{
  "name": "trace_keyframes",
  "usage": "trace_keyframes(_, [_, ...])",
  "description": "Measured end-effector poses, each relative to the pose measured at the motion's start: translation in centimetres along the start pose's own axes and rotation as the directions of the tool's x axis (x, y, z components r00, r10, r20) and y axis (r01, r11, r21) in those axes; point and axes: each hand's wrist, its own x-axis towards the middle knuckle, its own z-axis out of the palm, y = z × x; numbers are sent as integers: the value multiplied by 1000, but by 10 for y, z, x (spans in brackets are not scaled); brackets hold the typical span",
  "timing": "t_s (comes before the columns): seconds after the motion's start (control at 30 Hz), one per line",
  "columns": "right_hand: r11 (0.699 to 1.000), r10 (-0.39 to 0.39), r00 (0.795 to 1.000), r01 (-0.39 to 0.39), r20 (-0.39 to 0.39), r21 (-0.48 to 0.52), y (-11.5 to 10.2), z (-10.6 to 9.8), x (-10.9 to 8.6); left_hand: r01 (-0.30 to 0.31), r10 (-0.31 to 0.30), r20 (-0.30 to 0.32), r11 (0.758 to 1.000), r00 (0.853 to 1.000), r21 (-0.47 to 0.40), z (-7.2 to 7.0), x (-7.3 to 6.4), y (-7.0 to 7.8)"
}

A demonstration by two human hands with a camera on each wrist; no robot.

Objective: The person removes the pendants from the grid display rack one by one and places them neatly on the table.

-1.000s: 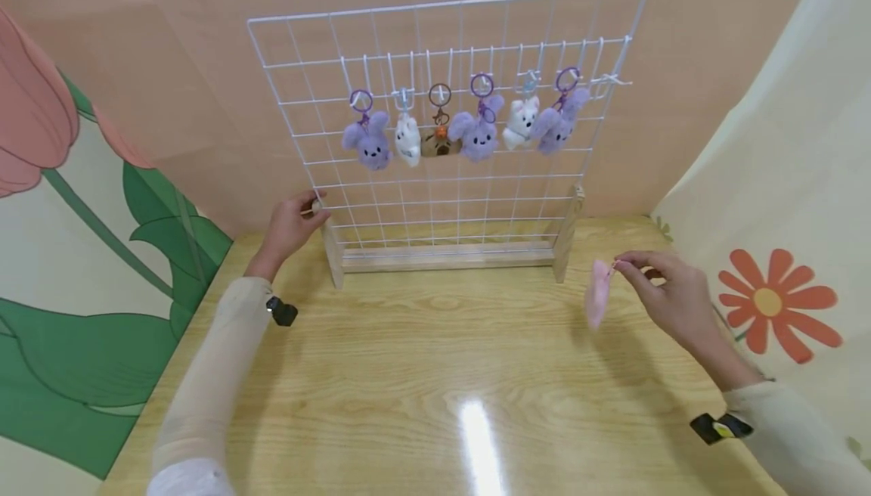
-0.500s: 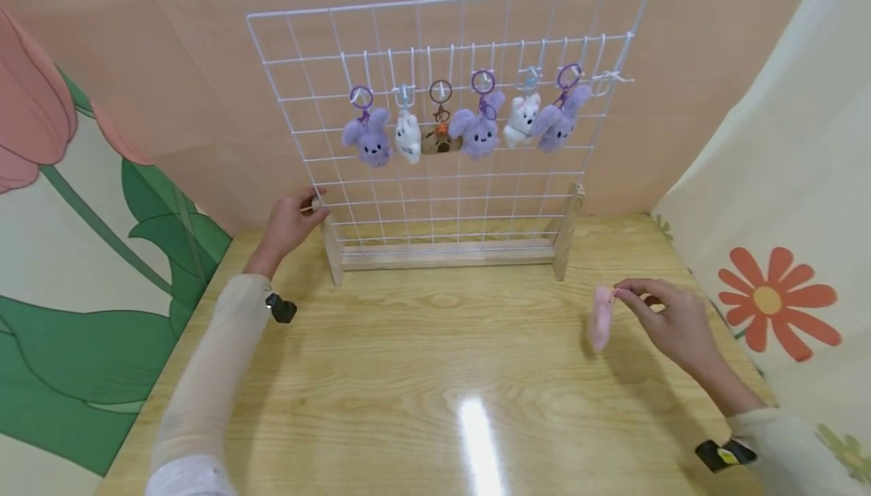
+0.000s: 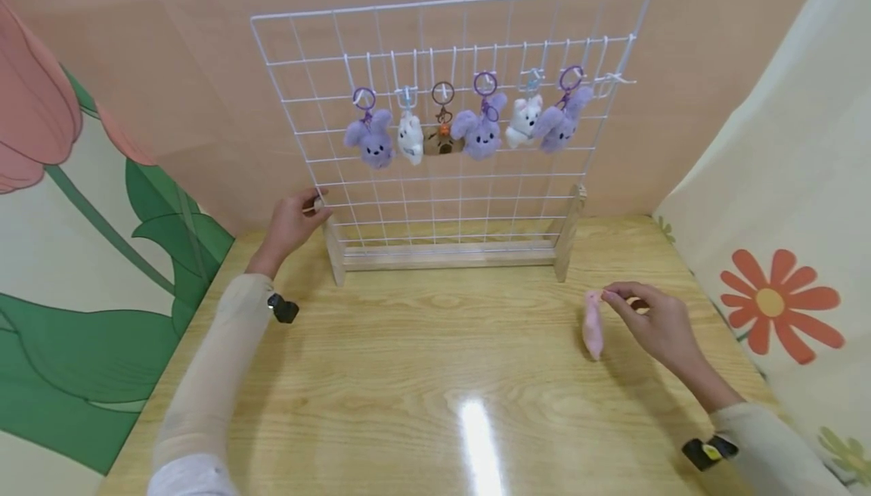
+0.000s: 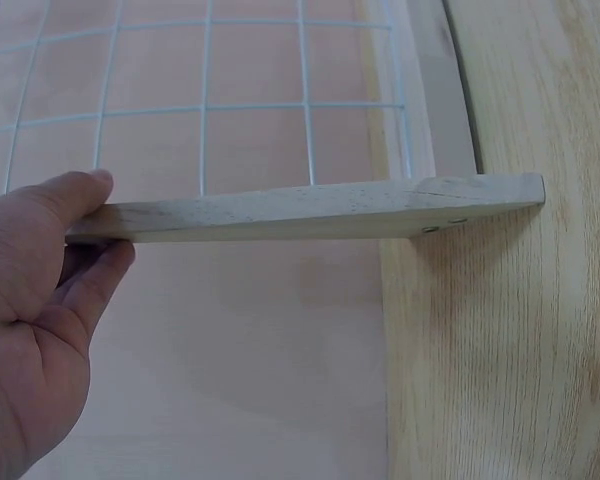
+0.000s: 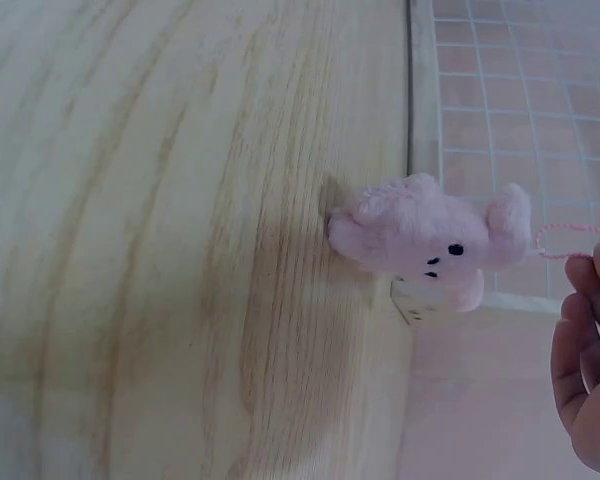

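Note:
A pink plush charm [image 3: 593, 326] with a small dark-eyed face hangs from a pink cord loop [image 5: 570, 228]. My right hand [image 3: 653, 322] pinches that loop between thumb and forefinger. In the right wrist view the plush's lower end is at the tabletop; whether it touches I cannot tell. My left hand [image 3: 289, 224] grips the top of the wooden upright [image 4: 300, 212] at the left side of a white wire grid rack [image 3: 449, 186], thumb on one face and fingers on the other.
From hooks on the grid hang several plush keychains: purple ones [image 3: 373, 141], white ones [image 3: 524, 122] and a brown one [image 3: 444, 141]. A hook [image 3: 612, 84] at the right end bears nothing. Another upright [image 3: 570, 231] supports the right side. Wood-grain table [image 3: 408, 360] lies in front.
My right hand has come down toward me and then slightly left, bringing the pink plush charm lower to the table. The left hand keeps its grip on the upright.

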Motion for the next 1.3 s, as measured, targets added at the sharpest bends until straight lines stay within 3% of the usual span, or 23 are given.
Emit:
trace_keyframes(0.33, [998,56,997,-57,51,25,4,18,9,1,-1,-1,1000,1000,4,1,0,-2])
trace_keyframes(0.83, [997,50,993,-56,105,48,7,46,21,-4,4,2,1000,1000,12,0,1,-3])
trace_keyframes(1.3, [992,124,973,-127,196,6,15,69,24,-29,29,-6,1000,1000,5,0,1,-4])
